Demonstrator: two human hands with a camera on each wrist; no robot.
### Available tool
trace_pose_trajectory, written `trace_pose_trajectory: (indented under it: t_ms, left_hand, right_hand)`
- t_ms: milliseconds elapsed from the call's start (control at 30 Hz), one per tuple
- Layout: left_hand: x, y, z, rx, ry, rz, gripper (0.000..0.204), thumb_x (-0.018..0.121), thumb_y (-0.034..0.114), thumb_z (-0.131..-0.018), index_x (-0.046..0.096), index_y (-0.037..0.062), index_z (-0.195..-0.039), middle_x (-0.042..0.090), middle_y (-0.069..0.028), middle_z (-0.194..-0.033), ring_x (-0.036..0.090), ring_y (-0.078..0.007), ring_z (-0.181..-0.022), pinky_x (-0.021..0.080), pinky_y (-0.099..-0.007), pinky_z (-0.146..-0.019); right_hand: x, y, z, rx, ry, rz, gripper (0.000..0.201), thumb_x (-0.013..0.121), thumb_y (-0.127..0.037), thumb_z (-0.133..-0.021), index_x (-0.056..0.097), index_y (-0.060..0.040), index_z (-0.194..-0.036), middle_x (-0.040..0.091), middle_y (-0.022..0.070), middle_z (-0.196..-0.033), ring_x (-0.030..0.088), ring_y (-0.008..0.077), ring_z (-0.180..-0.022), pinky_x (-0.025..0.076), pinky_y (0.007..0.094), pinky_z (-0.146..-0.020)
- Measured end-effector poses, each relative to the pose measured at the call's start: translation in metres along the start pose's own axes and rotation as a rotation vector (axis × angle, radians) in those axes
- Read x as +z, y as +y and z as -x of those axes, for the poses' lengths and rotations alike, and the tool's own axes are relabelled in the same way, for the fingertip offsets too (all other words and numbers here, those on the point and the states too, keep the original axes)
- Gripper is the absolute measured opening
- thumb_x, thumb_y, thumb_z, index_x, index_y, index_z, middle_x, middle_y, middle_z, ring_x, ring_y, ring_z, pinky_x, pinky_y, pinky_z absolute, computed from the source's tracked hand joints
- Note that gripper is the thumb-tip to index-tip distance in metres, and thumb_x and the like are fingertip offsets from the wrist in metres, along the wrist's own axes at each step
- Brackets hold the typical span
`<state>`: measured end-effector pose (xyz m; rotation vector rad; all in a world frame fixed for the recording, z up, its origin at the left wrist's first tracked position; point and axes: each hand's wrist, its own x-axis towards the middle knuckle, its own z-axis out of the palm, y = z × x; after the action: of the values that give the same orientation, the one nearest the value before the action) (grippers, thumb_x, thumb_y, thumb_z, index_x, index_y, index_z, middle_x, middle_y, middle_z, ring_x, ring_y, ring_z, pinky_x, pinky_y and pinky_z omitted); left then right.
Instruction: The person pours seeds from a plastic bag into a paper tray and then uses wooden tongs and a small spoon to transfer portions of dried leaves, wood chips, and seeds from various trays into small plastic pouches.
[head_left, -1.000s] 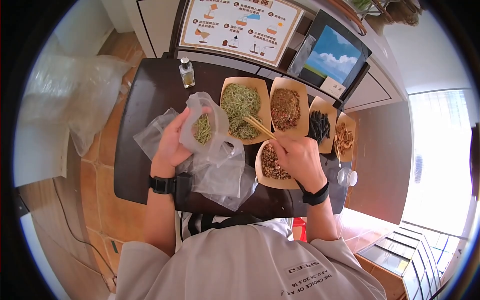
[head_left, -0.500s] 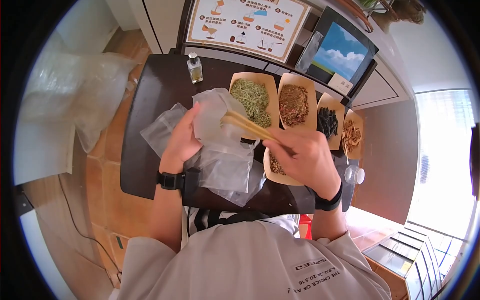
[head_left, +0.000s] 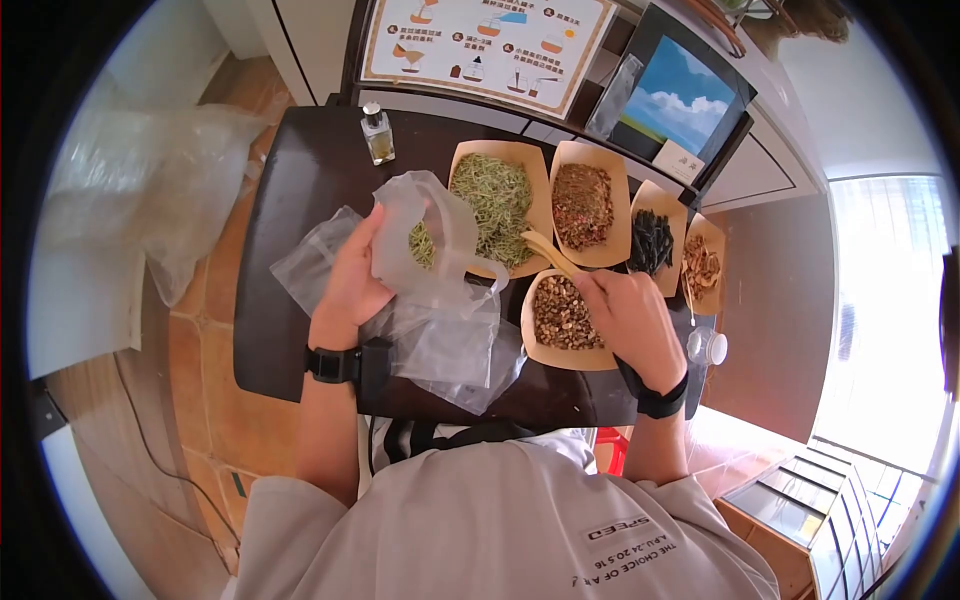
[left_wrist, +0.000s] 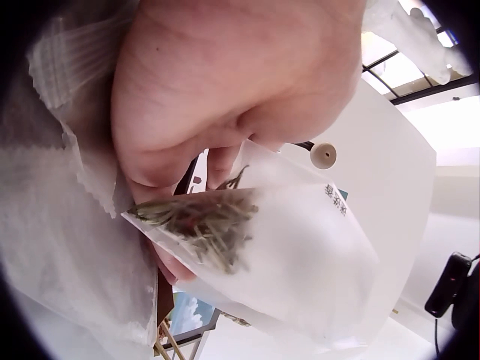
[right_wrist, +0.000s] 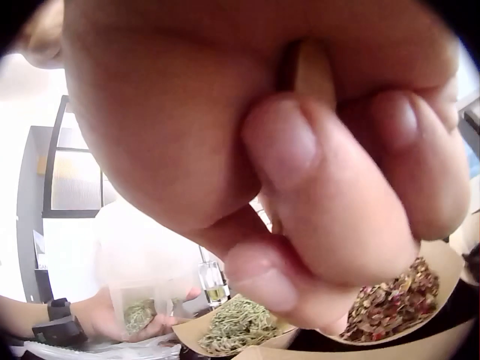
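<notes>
Back from the mouth of the frosted bag (head_left: pixel 458 235), where they pointed half a second ago, wooden tongs (head_left: pixel 553 252) now reach from the right hand (head_left: pixel 640 325), which grips them in curled fingers, toward the near right edge of the tray of green herbs (head_left: pixel 541 185). Curled around that bag, the left hand (head_left: pixel 350 282) holds it upright with some herbs (head_left: pixel 421 246) inside, just left of the tray. Clear plastic bags (head_left: pixel 440 345) lie beneath the left hand, and a tray of brown seeds (head_left: pixel 565 356) sits just beside the right.
</notes>
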<state>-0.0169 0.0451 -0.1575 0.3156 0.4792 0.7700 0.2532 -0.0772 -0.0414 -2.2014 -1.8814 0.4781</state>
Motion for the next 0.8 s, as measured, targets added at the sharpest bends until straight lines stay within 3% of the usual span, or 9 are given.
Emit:
trace_pose_trajectory:
  t_ms: [100, 433, 567, 633, 733, 800]
  left_hand:
    - [-0.002, 0.0, 0.001, -0.003, -0.036, -0.03, 0.051, 0.04, 0.038, -0.106, 0.049, -0.0013, -0.137, 0.058, -0.0132, -0.131, 0.059, -0.0249, -0.118, 0.047, -0.0415, -0.103]
    - [-0.005, -0.001, -0.001, -0.009, -0.098, -0.05, 0.052, 0.037, 0.037, -0.107, 0.048, -0.0021, -0.139, 0.058, -0.0132, -0.131, 0.059, -0.0242, -0.117, 0.047, -0.04, -0.102]
    - [-0.007, 0.004, -0.005, -0.04, -0.179, -0.058, 0.052, 0.037, 0.037, -0.107, 0.048, -0.0021, -0.139, 0.058, -0.0124, -0.132, 0.058, -0.0239, -0.118, 0.046, -0.0398, -0.103]
    - [-0.007, -0.001, -0.003, -0.006, -0.041, -0.016, 0.052, 0.039, 0.038, -0.107, 0.048, -0.0017, -0.139, 0.057, -0.0115, -0.133, 0.058, -0.0234, -0.119, 0.046, -0.0398, -0.103]
    - [-0.004, 0.0, -0.001, -0.008, -0.031, -0.028, 0.052, 0.04, 0.038, -0.106, 0.049, -0.0014, -0.139, 0.057, -0.0112, -0.134, 0.057, -0.0233, -0.119, 0.046, -0.0397, -0.103]
    - [-0.001, 0.001, -0.002, 0.007, -0.042, -0.044, 0.052, 0.04, 0.038, -0.106, 0.049, -0.0012, -0.139, 0.056, -0.0112, -0.134, 0.057, -0.0234, -0.12, 0.046, -0.0398, -0.104]
  right_hand:
    - [0.006, -0.008, -0.002, 0.01, -0.042, -0.156, 0.032, 0.058, -0.024, -0.095, 0.07, 0.0016, -0.081, 0.061, 0.0233, -0.064, 0.06, 0.0431, -0.063, 0.049, 0.0484, -0.059]
    - [0.027, -0.016, -0.012, -0.067, -0.021, -0.015, 0.031, 0.065, -0.026, -0.09, 0.065, 0.0003, -0.072, 0.058, 0.0231, -0.061, 0.059, 0.0435, -0.06, 0.048, 0.0493, -0.057]
    - [0.028, -0.01, -0.008, -0.135, 0.094, -0.073, 0.028, 0.065, -0.023, -0.09, 0.065, -0.0008, -0.073, 0.058, 0.0217, -0.061, 0.058, 0.0428, -0.059, 0.048, 0.049, -0.056]
    - [0.024, -0.006, -0.013, -0.173, 0.187, -0.145, 0.022, 0.066, -0.019, -0.089, 0.066, -0.0023, -0.075, 0.059, 0.0205, -0.064, 0.059, 0.0422, -0.062, 0.048, 0.0474, -0.056]
    - [0.012, -0.007, -0.01, -0.079, 0.16, -0.183, 0.019, 0.066, -0.017, -0.089, 0.066, -0.0019, -0.078, 0.058, 0.0218, -0.066, 0.058, 0.0428, -0.064, 0.047, 0.0462, -0.056]
    - [0.003, -0.007, -0.011, -0.109, 0.168, -0.191, 0.016, 0.067, -0.014, -0.089, 0.067, -0.0006, -0.081, 0.057, 0.022, -0.066, 0.058, 0.0428, -0.063, 0.045, 0.0439, -0.053]
